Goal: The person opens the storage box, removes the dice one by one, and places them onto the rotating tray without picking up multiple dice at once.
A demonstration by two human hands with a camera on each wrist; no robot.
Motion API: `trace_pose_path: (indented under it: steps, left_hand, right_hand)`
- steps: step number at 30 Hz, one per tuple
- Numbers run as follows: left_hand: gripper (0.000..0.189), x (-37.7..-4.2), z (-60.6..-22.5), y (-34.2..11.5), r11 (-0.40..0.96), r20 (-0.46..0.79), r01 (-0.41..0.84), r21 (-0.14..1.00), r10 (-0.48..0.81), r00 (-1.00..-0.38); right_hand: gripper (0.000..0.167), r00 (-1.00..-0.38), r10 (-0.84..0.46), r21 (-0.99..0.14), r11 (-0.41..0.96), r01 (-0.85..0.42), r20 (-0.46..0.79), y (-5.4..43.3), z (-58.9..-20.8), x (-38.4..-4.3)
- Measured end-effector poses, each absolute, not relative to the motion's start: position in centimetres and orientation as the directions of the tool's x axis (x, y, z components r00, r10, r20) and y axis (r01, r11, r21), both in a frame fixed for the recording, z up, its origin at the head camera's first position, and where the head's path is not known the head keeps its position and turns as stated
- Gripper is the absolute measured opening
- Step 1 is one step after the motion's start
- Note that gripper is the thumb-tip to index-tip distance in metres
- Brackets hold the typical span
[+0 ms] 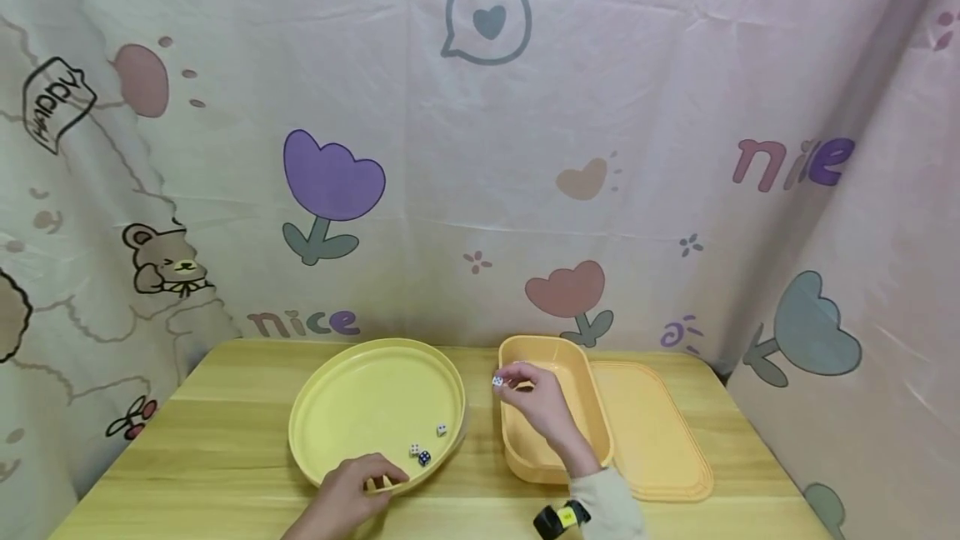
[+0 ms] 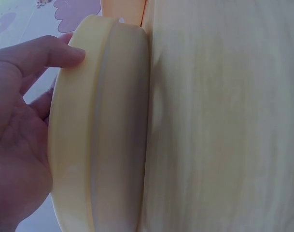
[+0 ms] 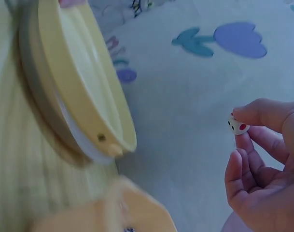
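Observation:
My right hand [image 1: 543, 411] pinches a small white die [image 3: 238, 125] between thumb and fingertips. In the head view this hand is over the left side of an orange rectangular box [image 1: 594, 415]. My left hand [image 1: 348, 490] holds the near rim of a round yellow tray [image 1: 367, 394]. Its thumb [image 2: 72, 57] lies against the outer wall while the other fingers reach over the rim. Inside the tray, near its right edge, lie a white die [image 1: 442, 430], another white die [image 1: 415, 449] and a dark die [image 1: 424, 457].
An orange lid [image 1: 660, 432] lies flat on the wooden table [image 1: 217, 432], right against the box. Behind the table hangs a printed curtain [image 1: 420, 148]. A black strap with a yellow patch [image 1: 567, 517] is on the right wrist, below a pale sleeve [image 1: 611, 507].

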State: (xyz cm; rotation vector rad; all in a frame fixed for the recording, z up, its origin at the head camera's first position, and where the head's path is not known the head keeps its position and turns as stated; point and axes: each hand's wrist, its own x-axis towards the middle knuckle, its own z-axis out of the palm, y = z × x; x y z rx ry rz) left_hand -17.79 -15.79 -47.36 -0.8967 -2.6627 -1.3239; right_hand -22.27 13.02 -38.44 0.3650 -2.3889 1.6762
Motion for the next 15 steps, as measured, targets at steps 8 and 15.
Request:
trace_pose_path:
  steps: [8, 15]
  left_hand:
    - [0.021, -17.7, -47.4, -16.0, 0.473, 0.299, 0.524, 0.709, 0.471, -0.83]
    - [0.023, -17.8, -47.5, -15.7, 0.474, 0.332, 0.552, 0.686, 0.471, -0.817]
  right_hand:
    - [0.02, -0.943, -0.168, -0.917, 0.236, -0.322, 0.288, 11.0, -42.5, -21.3]
    - [0.017, -0.931, -0.2, -0.908, 0.233, -0.348, 0.305, 8.9, -44.8, -21.5]
